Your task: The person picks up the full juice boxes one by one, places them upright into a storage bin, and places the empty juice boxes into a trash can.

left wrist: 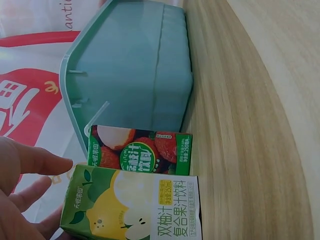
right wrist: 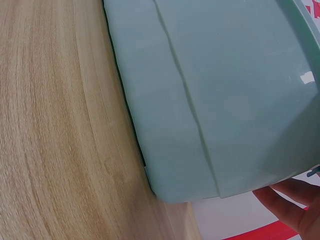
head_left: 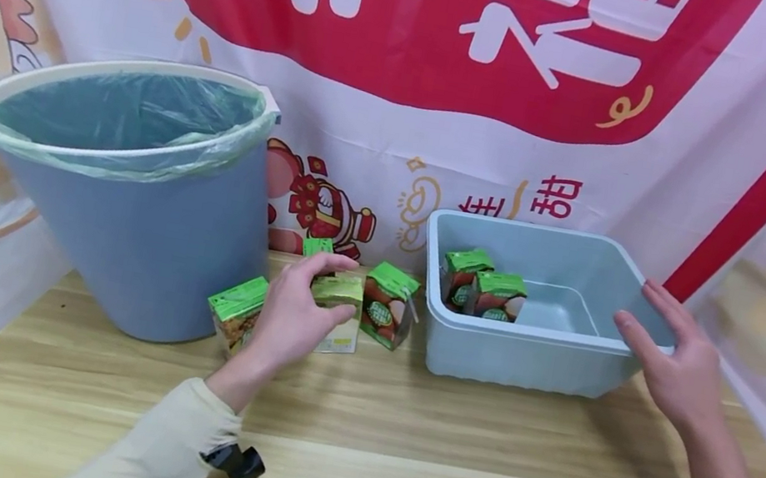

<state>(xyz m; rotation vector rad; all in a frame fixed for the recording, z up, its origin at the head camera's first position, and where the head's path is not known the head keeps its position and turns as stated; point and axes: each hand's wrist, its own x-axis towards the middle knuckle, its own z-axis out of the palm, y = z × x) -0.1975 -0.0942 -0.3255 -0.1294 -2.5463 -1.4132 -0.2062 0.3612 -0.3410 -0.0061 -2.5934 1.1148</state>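
My left hand (head_left: 299, 305) is spread over the top of a yellow-green pomelo juice carton (left wrist: 125, 205), thumb and fingers apart. In the left wrist view the fingertips reach the carton's top edge. This carton stands upright on the table. Right beside it is a litchi juice carton (head_left: 387, 305) with a straw on its side. At the far right, my right hand (head_left: 680, 373) holds the rim of a pale blue plastic tub (head_left: 537, 362), thumb over the inside and fingers along the outer end wall. Two litchi juice cartons (head_left: 498, 296) stand inside the tub at its left end.
A tall blue trash bin (head_left: 145, 250) with a green liner stands at the left. Another juice carton (head_left: 237, 312) is between bin and left hand, and a partly hidden green-topped carton (head_left: 317, 246) is behind that hand. A printed cloth (head_left: 381, 69) hangs behind the wooden table (head_left: 427, 432).
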